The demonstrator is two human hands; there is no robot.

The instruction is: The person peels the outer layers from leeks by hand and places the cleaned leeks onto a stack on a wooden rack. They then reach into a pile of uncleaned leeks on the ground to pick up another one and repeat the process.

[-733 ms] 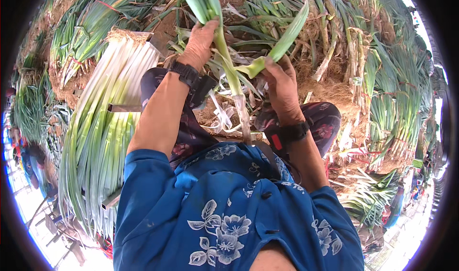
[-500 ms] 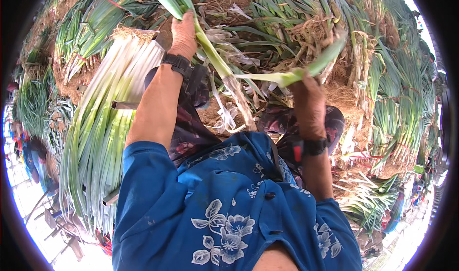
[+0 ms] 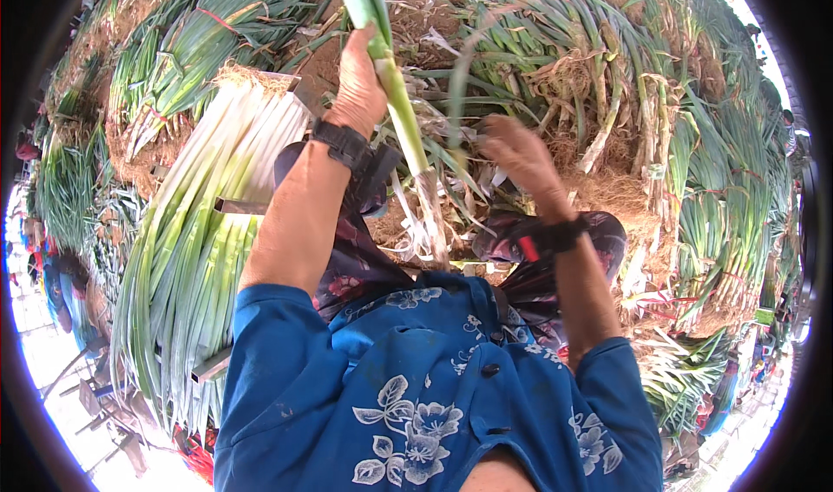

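My left hand (image 3: 357,84) is closed around the upper stalk of a long green onion (image 3: 401,114). The green leaves rise past the top edge, and the stalk slants down to a pale, papery lower end over my lap. Right of the stalk is my right hand (image 3: 525,164), slightly smeared by motion, its fingers reaching left with nothing visibly in them. A blurred strip of leaf (image 3: 458,93) hangs in the air just beyond those fingertips, apparently apart from them. At my left lies a stack of peeled long green onions (image 3: 195,197), white root ends pointing away, on a metal frame (image 3: 239,206).
Unpeeled green onions (image 3: 538,49) with dry roots are heaped ahead and right. Tied bundles (image 3: 213,36) lie at the far left, more bundles (image 3: 724,223) along the right. Stripped skins (image 3: 416,219) litter the ground between my knees.
My right hand has swung left and inward, and the leaf it held now seems loose in the air. My left hand and its onion have shifted slightly right, the stalk more upright.
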